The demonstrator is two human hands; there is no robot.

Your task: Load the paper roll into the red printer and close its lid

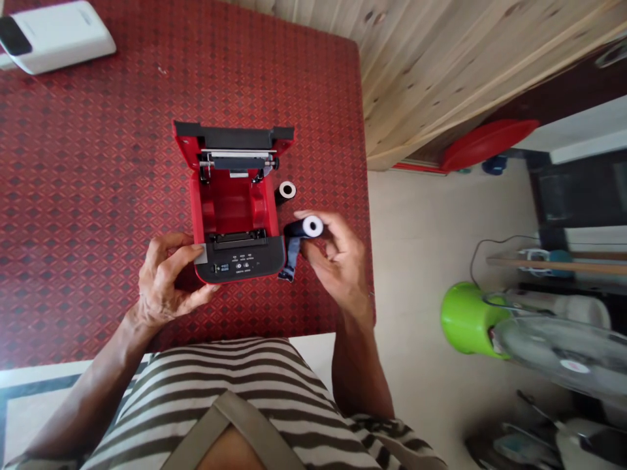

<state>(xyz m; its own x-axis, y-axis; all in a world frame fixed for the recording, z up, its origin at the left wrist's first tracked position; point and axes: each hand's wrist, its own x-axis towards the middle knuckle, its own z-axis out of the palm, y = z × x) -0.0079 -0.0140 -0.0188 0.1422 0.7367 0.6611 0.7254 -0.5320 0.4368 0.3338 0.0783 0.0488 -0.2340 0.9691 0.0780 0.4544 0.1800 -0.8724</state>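
A red and black label printer (240,261) stands on the table with its lid (235,138) raised and its red inner bay showing. My left hand (169,274) is closed on the printer's front left corner, fingers on the top edge and thumb low at the front. Just right of the printer, my right hand (337,261) grips a dark ribbon roll (296,228) with a white core between thumb and fingers. A loose strip (290,260) hangs from this roll toward the table. Behind it, against the printer's right side, a second dark roll (286,191) with a white end sits on the table.
A red patterned cloth (122,163) covers the table, whose right edge lies just past my right hand. A white device (63,36) is at the far left. Wooden panelling (421,65) borders the back right. A green bucket (465,320) and a fan (563,352) are on the right.
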